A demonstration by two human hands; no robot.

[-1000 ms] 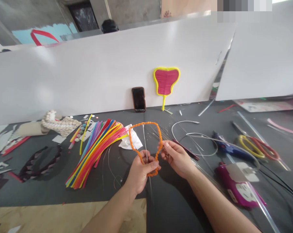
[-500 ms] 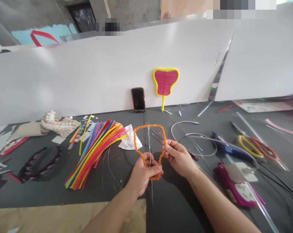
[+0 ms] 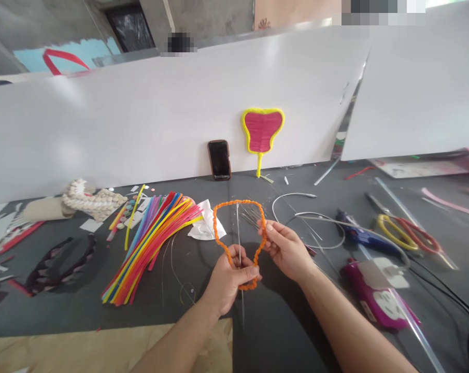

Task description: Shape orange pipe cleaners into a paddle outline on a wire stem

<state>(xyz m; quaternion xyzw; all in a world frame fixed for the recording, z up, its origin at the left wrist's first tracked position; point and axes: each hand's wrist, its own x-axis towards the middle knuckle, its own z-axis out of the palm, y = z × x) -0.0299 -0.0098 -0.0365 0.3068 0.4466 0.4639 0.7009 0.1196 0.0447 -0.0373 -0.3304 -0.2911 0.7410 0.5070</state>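
An orange pipe-cleaner loop (image 3: pixel 218 235) bent into a fan outline is held up over the dark table (image 3: pixel 281 331). My left hand (image 3: pixel 228 280) is closed on its narrow lower end, together with a thin metal wire (image 3: pixel 239 233) that runs up through the loop's middle. My right hand (image 3: pixel 284 248) pinches the loop's right side near its upper corner. A finished pink fan with a yellow rim (image 3: pixel 262 129) leans on the white board (image 3: pixel 160 114) behind.
A fanned bundle of coloured pipe cleaners (image 3: pixel 152 238) lies to the left, with white tissue (image 3: pixel 207 225) beside it. A phone (image 3: pixel 219 159) leans on the board. To the right lie bent wires (image 3: pixel 315 223), a blue glue gun (image 3: pixel 364 238), scissors (image 3: pixel 405 230) and a purple tool (image 3: pixel 378 300).
Both hands and the loop have shifted a little to the right, and the loop looks slightly narrower. The right hand's pinch has moved up along the loop's right side.
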